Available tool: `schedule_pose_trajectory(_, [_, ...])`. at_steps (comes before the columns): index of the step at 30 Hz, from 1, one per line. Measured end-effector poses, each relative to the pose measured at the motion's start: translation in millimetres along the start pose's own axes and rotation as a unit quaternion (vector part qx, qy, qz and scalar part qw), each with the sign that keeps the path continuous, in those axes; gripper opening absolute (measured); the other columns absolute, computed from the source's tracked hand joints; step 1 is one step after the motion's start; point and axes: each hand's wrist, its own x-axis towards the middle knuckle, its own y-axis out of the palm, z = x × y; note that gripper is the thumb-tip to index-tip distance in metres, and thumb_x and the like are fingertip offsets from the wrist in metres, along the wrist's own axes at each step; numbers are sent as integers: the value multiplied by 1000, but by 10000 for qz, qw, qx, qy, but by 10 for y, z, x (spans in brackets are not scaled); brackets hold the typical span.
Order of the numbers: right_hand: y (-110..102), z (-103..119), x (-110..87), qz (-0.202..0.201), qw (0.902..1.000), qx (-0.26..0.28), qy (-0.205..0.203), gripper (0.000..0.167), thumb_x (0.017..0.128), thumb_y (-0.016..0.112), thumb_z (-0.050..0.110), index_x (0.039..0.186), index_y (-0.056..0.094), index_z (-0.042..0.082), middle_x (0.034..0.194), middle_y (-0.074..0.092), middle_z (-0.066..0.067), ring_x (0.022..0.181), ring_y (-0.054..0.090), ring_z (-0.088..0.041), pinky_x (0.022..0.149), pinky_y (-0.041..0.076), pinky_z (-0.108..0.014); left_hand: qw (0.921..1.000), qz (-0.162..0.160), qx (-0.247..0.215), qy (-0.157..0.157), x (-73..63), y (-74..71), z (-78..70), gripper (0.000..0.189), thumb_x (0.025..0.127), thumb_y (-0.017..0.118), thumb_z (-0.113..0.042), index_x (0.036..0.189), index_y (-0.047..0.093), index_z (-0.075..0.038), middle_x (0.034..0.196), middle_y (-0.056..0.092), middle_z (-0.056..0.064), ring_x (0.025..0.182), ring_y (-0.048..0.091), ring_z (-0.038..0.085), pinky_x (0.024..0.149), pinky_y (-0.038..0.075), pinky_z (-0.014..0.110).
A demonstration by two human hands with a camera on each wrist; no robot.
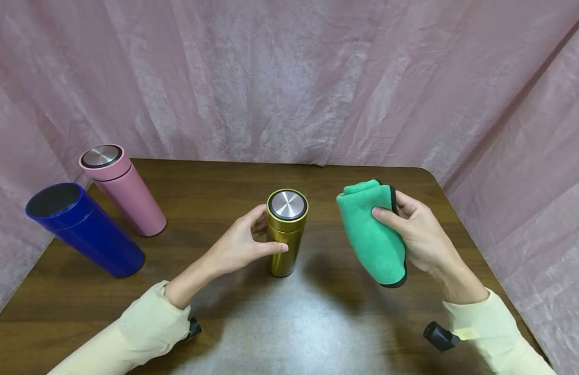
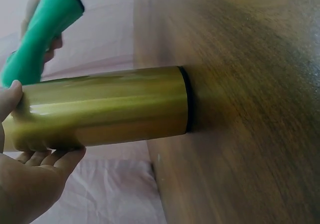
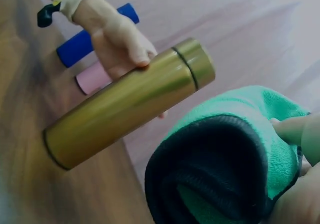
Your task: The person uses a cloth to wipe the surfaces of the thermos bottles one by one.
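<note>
A gold thermos [image 1: 286, 234] with a brushed steel lid top stands upright near the middle of the table. My left hand [image 1: 244, 242] grips its upper part from the left, thumb on the near side and fingers round the far side. The thermos's dark base [image 2: 187, 99] is at the wood in the left wrist view. To the right, my right hand [image 1: 418, 232] holds a folded green cloth [image 1: 371, 229] with black edging, thumb on top and fingers behind. The cloth is raised above the table, apart from the thermos. In the right wrist view its dark-edged fold [image 3: 207, 164] faces the thermos.
On the left of the table [image 1: 214, 192] stand a pink thermos [image 1: 130, 198] with a steel lid top and a blue thermos [image 1: 90, 234] with a dark top. Pink curtains [image 1: 289, 78] hang behind the table and along its sides.
</note>
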Motion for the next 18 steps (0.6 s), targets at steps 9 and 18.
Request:
schedule_pose_trajectory(9, [197,280,72,-66,9839,-1685,-600,31,98,74,16,128,66,10,114,72,-6,95,70,-19,75,61,-31,9998,98,114,161,-23,0,3,64,88,83,-11,142,50,-5,134,62,10,126,61,27,110,48,43])
schedule_pose_trajectory(18, [377,381,192,-37,9722,-1934,-1319,36,97,73,9,133,67,8,119,72,-5,101,70,-19,81,59,-27,9994,-70,54,326,-35,-32,-32,67,89,82,-10,148,50,-5,141,60,10,127,60,28,109,49,41])
